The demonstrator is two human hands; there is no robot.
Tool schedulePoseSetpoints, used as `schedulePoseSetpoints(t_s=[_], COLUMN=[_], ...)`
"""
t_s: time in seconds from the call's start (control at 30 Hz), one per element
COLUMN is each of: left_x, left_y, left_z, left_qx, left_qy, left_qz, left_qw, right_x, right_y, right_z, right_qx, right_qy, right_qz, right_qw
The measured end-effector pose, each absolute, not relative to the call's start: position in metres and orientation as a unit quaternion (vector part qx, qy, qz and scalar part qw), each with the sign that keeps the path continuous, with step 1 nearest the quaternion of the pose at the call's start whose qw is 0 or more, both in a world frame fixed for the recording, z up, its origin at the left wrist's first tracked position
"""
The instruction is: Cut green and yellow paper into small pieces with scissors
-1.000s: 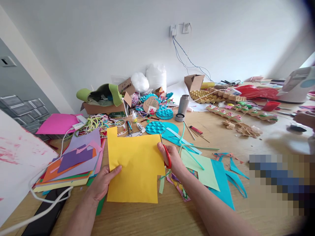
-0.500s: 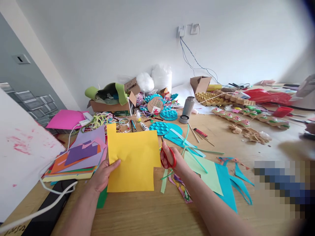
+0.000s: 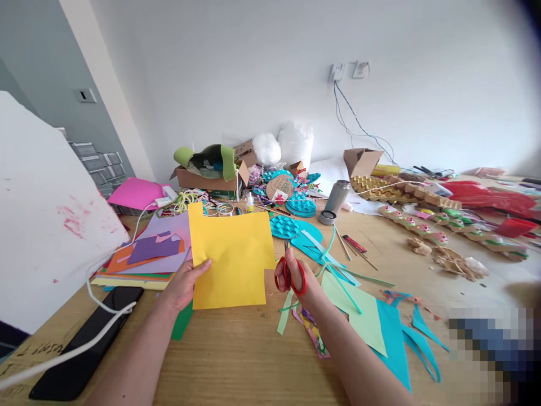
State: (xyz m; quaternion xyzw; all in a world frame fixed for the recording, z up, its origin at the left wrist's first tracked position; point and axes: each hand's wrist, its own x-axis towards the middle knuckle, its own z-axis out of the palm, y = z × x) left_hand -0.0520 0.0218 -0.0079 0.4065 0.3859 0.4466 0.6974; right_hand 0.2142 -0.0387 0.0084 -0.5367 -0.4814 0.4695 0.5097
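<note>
In the head view, the person's left hand [image 3: 183, 286] is clamped on a yellow sheet [image 3: 232, 260] near its left edge, thumb in front, the sheet spreading rightward from that grip. The right hand [image 3: 307, 282], closed around scissors [image 3: 302, 275] with 2 red loops, is just beside the sheet's right edge, apart from it. Stacked coloured papers [image 3: 154, 250] lie left of the left grip.

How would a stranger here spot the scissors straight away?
On the wooden table, find the big yellow sheet in the left hand. To its right, the right hand holds the scissors; red and loop-handled, they stand apart from the pale green strip below.
</note>
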Motion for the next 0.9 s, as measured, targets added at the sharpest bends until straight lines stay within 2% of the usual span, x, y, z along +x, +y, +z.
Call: schedulePoseSetpoints(t_s=[0.4, 0.63, 0.77, 0.9], left_x=[-0.0457, -0.0471, -0.0477, -0.0461], left_y=[0.0176, 0.0226, 0.0231, 0.0214], left_z=[-0.0033, -0.0048, -0.0048, -0.0040], left_qx=[0.433, 0.405, 0.396, 0.395], left_qy=[0.372, 0.364, 0.363, 0.361], left_qz=[0.440, 0.541, 0.541, 0.539], left_qw=[0.694, 0.641, 0.647, 0.651], right_x=[0.2104, 0.2127, 0.2103, 0.2071], right_y=[-0.0368, -0.0405, -0.0406, -0.0416], right_z=[0.0107, 0.0072, 0.0031, 0.0043], right_qx=[-0.542, -0.614, -0.621, -0.619], right_qy=[-0.514, -0.578, -0.606, -0.632], right_qz=[0.371, 0.296, 0.306, 0.283], right_qw=[0.551, 0.449, 0.392, 0.370])
